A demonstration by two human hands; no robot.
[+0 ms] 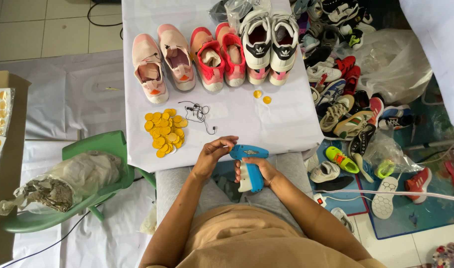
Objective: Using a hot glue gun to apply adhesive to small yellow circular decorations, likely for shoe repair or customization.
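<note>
1. Head view, the hands: the right hand (pixel 259 168) is wrapped shut around the grip of a blue and white tagging gun (pixel 248 166), holding it upright over the lap, nose toward the table. That grip likely keeps the trigger within reach of the curled fingers.
2. The left hand (pixel 212 154) has its fingertips (pixel 229 144) pinched together at the gun's front tip, just beyond the right hand's knuckles. Whether a small piece sits between them is too small to tell; the pinch looks suited to fine work at the nose.
3. Just ahead of the left fingertips, on the white table sheet (pixel 286 124), lies a heap of yellow round tags (pixel 164 131) beside a tangle of thin black loops (pixel 199 113), both close enough to reach without leaning.
4. Well beyond the fingers, three pairs stand in a row, openings up: pale pink shoes (pixel 162 62), red and pink shoes (pixel 219 57), white sneakers (pixel 269 47). Two loose yellow discs (pixel 262 97) lie before the sneakers.
5. Off the right hand's side, a pile of shoes (pixel 346 104) covers the floor; off the left, a green chair (pixel 95 164) holds a bundle.
</note>
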